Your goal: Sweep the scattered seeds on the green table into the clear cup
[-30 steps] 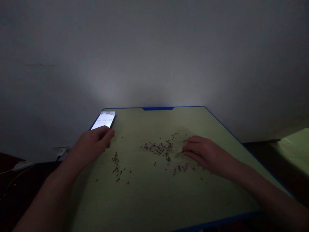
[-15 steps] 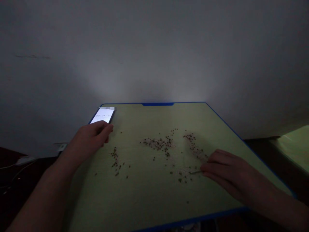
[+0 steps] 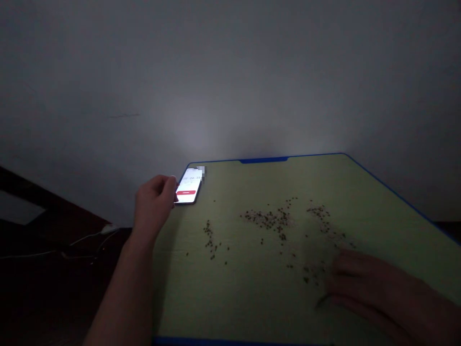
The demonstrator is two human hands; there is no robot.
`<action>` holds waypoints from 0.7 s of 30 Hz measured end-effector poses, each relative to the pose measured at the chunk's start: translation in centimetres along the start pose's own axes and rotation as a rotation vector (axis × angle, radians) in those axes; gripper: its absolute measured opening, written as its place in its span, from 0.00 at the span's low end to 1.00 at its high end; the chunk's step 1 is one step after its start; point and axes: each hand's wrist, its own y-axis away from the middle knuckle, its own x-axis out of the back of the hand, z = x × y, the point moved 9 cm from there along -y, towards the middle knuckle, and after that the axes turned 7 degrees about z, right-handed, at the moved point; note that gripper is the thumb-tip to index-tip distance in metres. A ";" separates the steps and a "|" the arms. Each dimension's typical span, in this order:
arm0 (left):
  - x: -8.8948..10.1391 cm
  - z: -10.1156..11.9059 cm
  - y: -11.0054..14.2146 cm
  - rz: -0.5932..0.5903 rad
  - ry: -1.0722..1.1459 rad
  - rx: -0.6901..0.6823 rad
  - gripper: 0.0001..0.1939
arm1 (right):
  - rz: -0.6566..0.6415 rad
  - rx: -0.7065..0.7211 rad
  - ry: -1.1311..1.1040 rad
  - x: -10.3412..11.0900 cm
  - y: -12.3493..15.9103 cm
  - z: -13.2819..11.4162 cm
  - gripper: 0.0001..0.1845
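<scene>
My left hand (image 3: 156,202) is closed, thumb against curled fingers, beside the left edge of a lit phone (image 3: 189,185). Whether anything small sits inside that pinch is hidden. Low on the right, my right hand (image 3: 382,288) is smeared by motion, its fingers pressed round a thin pointed tool (image 3: 323,301) whose dark tip sticks out to the left. Small dark beans or seeds (image 3: 270,219) lie mixed with pale grains mid-table. A sparser line of dark seeds (image 3: 210,238) is at the left, and another scatter (image 3: 313,275) lies just left of my right fingers.
The pale yellow-green table (image 3: 230,298) has a blue rim and stands against a grey wall (image 3: 230,77). White cables (image 3: 84,236) run across the dark area at the left. The room is dim.
The view has swung left, shifting the table rightward. My left hand has moved off the phone's lower part to its left side, baring a red button. My right hand has drawn nearer to me with the tool.
</scene>
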 end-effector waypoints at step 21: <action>-2.3 1.4 0.6 -0.156 -0.198 -0.066 0.16 | 0.173 -0.021 0.399 1.0 -2.1 2.9 0.14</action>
